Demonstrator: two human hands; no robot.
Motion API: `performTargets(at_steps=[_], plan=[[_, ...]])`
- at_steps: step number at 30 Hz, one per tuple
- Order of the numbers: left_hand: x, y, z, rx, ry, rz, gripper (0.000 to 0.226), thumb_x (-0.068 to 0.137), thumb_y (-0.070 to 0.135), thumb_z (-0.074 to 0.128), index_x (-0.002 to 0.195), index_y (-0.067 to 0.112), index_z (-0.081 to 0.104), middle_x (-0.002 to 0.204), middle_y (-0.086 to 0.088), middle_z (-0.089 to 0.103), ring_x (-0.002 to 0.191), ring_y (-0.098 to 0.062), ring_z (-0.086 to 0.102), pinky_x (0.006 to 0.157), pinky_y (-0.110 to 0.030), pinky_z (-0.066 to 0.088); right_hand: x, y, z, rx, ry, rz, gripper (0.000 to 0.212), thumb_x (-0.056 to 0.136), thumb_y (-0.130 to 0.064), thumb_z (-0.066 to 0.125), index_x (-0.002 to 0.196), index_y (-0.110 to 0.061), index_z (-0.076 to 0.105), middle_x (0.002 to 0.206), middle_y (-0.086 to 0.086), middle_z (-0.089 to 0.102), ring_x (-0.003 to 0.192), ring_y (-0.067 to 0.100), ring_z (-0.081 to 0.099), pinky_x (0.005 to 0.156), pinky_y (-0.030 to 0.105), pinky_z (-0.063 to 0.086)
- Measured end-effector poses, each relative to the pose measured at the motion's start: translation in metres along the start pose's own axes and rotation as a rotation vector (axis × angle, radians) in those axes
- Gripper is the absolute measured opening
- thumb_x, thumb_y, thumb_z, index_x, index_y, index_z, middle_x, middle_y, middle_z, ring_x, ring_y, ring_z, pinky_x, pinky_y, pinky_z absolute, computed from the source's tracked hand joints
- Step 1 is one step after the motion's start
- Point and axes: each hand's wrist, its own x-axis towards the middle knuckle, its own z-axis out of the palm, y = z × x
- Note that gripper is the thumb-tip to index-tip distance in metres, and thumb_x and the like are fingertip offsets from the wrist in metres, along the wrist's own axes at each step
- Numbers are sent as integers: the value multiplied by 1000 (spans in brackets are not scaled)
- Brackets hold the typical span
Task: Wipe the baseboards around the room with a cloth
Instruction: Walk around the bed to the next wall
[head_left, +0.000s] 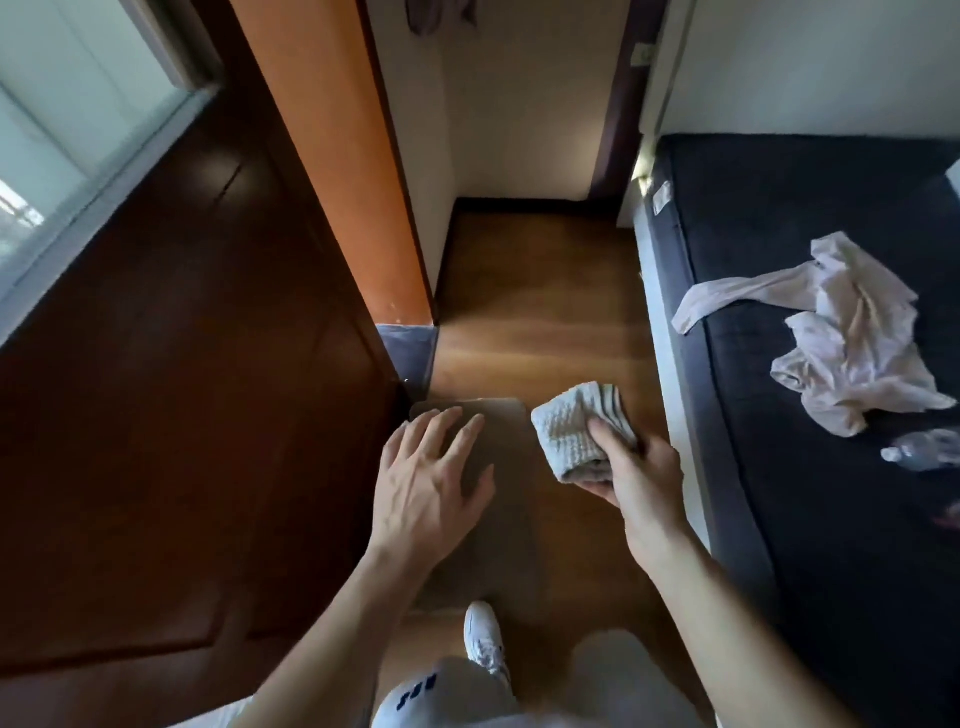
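At the far left of the frame stands a dark wooden door (171, 395), and at the foot of the orange panel (332, 156) beside it runs a grey-violet strip of baseboard (408, 345). A darker strip runs along the far wall, upper centre. The left hand (431, 483) sits lower centre over a dull mat (498, 525) on the wood floor (540, 291). Its grip is spread, fingers straight and apart, holding nothing, and whether it touches the mat cannot be told.

Just right of it is the cloth (576, 431), a white waffle-weave rag with dark stripes at one end, folded into a thick wad. It is in the air at centre frame, well apart from either baseboard. The right hand (644, 493) has its grip pinching the wad's near end, thumb on top and fingers underneath.

The cloth looks light, soft and limp, so held by a corner it would likely flop open. It is probably best taken across the folded end, as here, so a flat padded face is free to press on the strip. The weave should catch dust and not slide in the fingers.

At the right, a dark bed (805, 519) carries a crumpled white garment (852, 332)
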Motion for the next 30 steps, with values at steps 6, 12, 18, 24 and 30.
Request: performTargets(at_steps=[6, 12, 18, 24, 30], plan=[[81, -24, 19, 14, -49, 33, 53, 93, 51, 50, 139, 26, 57, 139, -1, 56, 132, -24, 49, 112, -43, 34, 67, -19, 29, 21, 19, 11, 6, 90, -17, 69, 95, -20, 67, 93, -1, 72, 74, 12, 73, 59, 31, 60], [179, -34, 57, 18, -87, 15, 54, 94, 54, 48, 140, 27, 54, 140, -2, 56, 130, -26, 49, 110, -47, 39, 167, -37, 45, 10, 35, 15, 4, 89, -20, 71, 91, -22, 67, 95, 1, 72, 79, 15, 73, 56, 29, 57], [313, -21, 100, 25, -97, 6, 55, 91, 52, 50, 140, 26, 55, 141, -2, 55, 130, -25, 49, 106, -45, 40, 306, -85, 50, -109, 14, -82, 5, 85, -32, 76, 85, -30, 72, 91, -7, 75, 87, 19, 73, 66, 49, 61], [436, -5, 128, 48, -79, -53, 55, 92, 55, 50, 140, 28, 55, 140, -1, 56, 129, -23, 50, 105, -44, 43, 425, -155, 48, -194, -54, -86, 16, 83, -38, 77, 93, -27, 73, 91, -5, 75, 86, 19, 73, 64, 50, 61], [527, 6, 152, 13, -65, -60, 55, 92, 53, 52, 139, 26, 56, 141, -1, 55, 131, -23, 47, 104, -46, 43, 511, -203, 57, -250, -56, -103, 15, 85, -34, 75, 87, -19, 73, 83, -2, 75, 78, 17, 73, 66, 52, 61]])
